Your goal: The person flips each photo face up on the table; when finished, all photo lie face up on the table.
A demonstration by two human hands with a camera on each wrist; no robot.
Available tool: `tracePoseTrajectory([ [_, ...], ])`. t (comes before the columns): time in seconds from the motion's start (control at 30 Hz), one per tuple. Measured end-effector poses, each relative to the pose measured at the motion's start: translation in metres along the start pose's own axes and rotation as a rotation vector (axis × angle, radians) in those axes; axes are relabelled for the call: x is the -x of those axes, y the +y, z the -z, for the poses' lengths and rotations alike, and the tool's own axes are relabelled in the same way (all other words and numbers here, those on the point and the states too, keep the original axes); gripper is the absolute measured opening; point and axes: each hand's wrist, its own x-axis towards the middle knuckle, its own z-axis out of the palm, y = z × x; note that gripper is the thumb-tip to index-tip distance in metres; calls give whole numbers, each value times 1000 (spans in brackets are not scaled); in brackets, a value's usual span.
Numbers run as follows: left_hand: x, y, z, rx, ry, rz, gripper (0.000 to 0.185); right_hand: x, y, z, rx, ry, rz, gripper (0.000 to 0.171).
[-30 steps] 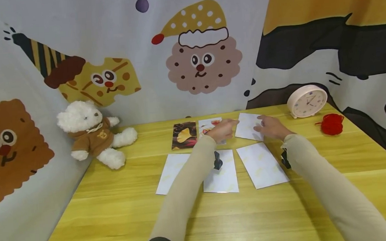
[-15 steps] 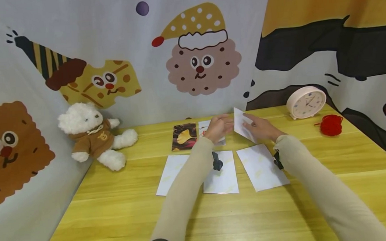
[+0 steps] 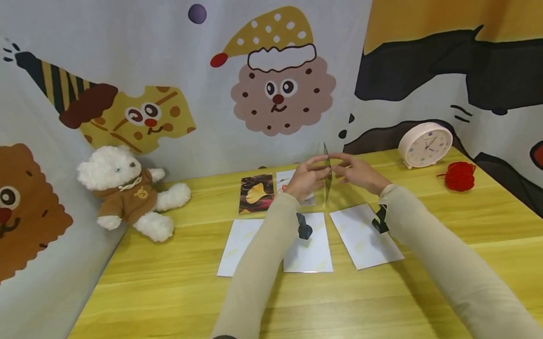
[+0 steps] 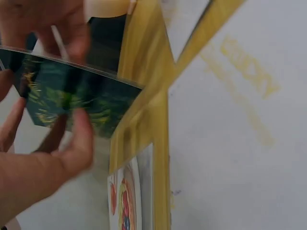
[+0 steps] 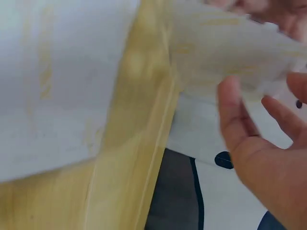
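1. While I am watching through the head camera, three white cards are lying face down in a row on the yellow table, nearest to me, under the two sleeved forearms.
2. Just beyond them, I am seeing the photo card standing on edge above the table, held up between both hands.
3. My left hand is pinching the card's left face, thumb and fingers curled onto it; the left wrist view is showing its dark green printed side.
4. My right hand is gripping the opposite, white face, fingertips meeting the left ones at the card.
5. Farther back, two face-up pictures are lying beside the left hand.
6. Farthest off, a teddy bear, a clock and red yarn are sitting near the backdrop.
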Motion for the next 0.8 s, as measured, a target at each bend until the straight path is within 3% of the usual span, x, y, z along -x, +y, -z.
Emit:
tracePoseTrajectory([
  [0.13, 1, 0, -2, -155, 37, -9, 39, 1, -5, 4, -192, 38, 47, 46],
  [0.27, 1, 1, -7, -237, 87, -37, 42, 4, -9, 6, -253, 92, 39, 44],
  [0.5, 1, 5, -6, -394, 234, -72, 51, 6, -7, 10, -81, 251, 57, 39],
  [0.67, 3, 5, 0, -326, 289, -98, 51, 3, 2, 12, 60, 361, 49, 37],
  [0.8, 6, 3, 3, -279, 293, -78, 48, 2, 14, 12, 203, 405, 19, 36],
])
